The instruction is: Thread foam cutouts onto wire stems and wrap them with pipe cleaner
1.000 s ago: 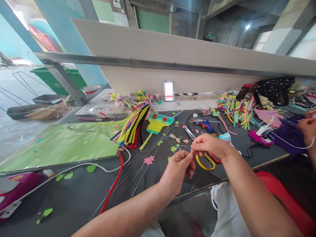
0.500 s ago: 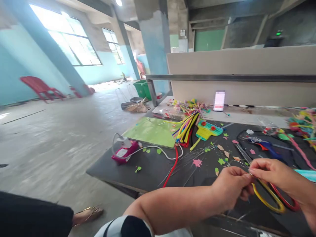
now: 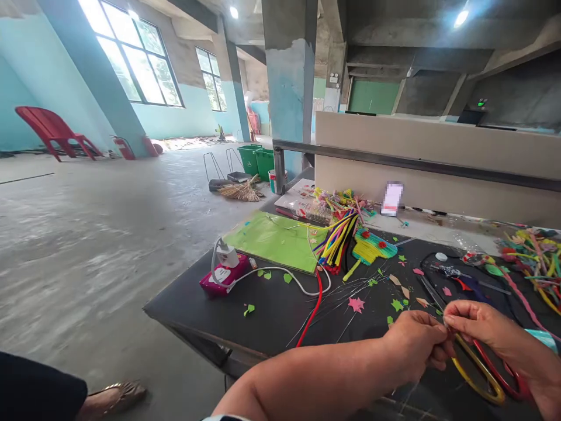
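My left hand (image 3: 414,339) and my right hand (image 3: 484,324) meet at the fingertips above the front right of the table. Both are closed in a pinch; what lies between the fingers is too small and hidden to make out. Under my right hand lies a pair of scissors (image 3: 491,387) with yellow and red handles, its blades pointing away from me. Beyond it a blue glue gun (image 3: 478,290) rests on its side. Left of the hands are a pink paper star (image 3: 356,304) and scattered green scraps. A blue and yellow fuzzy craft piece (image 3: 372,247) sits farther back.
Pipe cleaners (image 3: 338,242) lie bundled beside a green sheet (image 3: 272,240). A white cable (image 3: 302,290) loops from a charger on a magenta box (image 3: 223,278). A phone (image 3: 391,199) leans against the beige panel (image 3: 350,172). More colourful pieces (image 3: 532,257) pile at right.
The camera view has shifted and steadied, so the table appears slightly lower. My hands stay pinched together at the fingertips in nearly the same place.
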### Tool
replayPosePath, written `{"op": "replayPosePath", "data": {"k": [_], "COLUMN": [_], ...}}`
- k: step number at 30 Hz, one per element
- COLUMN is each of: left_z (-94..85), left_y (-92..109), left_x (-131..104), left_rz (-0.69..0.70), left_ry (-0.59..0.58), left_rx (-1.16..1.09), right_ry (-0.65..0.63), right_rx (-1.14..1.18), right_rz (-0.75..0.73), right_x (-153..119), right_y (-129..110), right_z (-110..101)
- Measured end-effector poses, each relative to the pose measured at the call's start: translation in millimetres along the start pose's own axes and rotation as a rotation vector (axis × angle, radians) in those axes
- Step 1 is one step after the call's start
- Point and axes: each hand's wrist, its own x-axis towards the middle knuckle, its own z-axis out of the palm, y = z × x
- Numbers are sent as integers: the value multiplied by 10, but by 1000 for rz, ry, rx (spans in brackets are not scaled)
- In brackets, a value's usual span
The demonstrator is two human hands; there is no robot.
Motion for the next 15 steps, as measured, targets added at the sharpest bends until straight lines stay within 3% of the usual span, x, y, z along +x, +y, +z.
{"op": "replayPosePath", "data": {"k": [5,8,10,12,15], "left_z": [15,19,10,-1,-4], "left_y": [-14,-71,-115,-131,-67], "left_x": [30,76,110,128,97], "left_rz": [9,16,20,19,33], "left_ry": [54,109,138,149,139], "left_rx": [-2,13,34,69,110], "right_ry": [-114,-236,-139,3,110], "right_rx": [-132,-354,-511,-663,-911], "right_rz": [40,35,-81,-270,-522], "right_x": [89,258,501,840,1398], "right_y": [-193,-620,-1020,-1429,-1904], "right_z": [-161,-361,-375,-207,338]}}
